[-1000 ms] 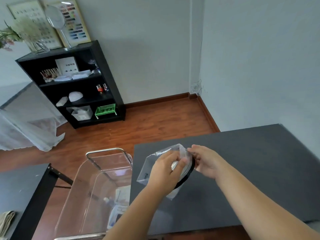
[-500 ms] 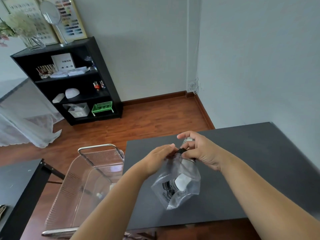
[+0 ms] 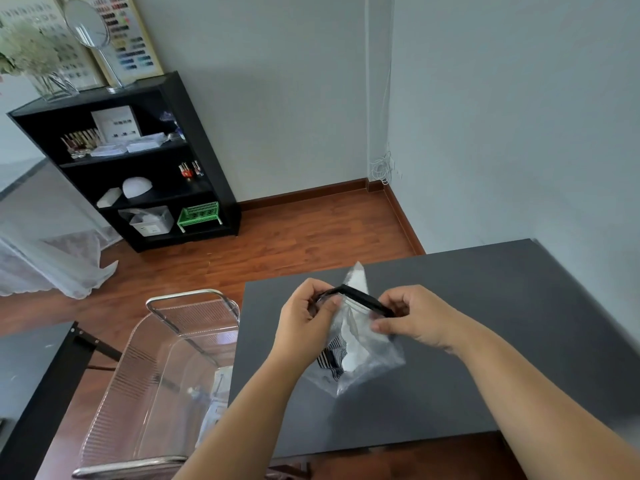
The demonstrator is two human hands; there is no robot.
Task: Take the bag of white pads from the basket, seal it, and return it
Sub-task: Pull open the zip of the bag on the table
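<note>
A clear plastic bag [image 3: 360, 355] with white pads and a striped black-and-white label inside hangs above the dark grey table [image 3: 485, 323]. Its black zip strip [image 3: 360, 296] runs across the top between my hands. My left hand [image 3: 306, 318] pinches the left end of the strip. My right hand [image 3: 415, 317] pinches the right end. A corner of the bag sticks up behind the strip. The clear plastic basket [image 3: 162, 379] with metal handles stands on the floor to the left of the table, with some packets lying in it.
A second dark table [image 3: 31, 372] is at the left edge. A black shelf unit [image 3: 207, 143] with small items stands against the far wall. White gauzy fabric [image 3: 59, 261] lies on the wooden floor at the left. The wall is close behind the table on the right.
The bag has turned from lying sideways in my hands to hanging upright. My hands have moved apart along the black zip strip, each now at one end.
</note>
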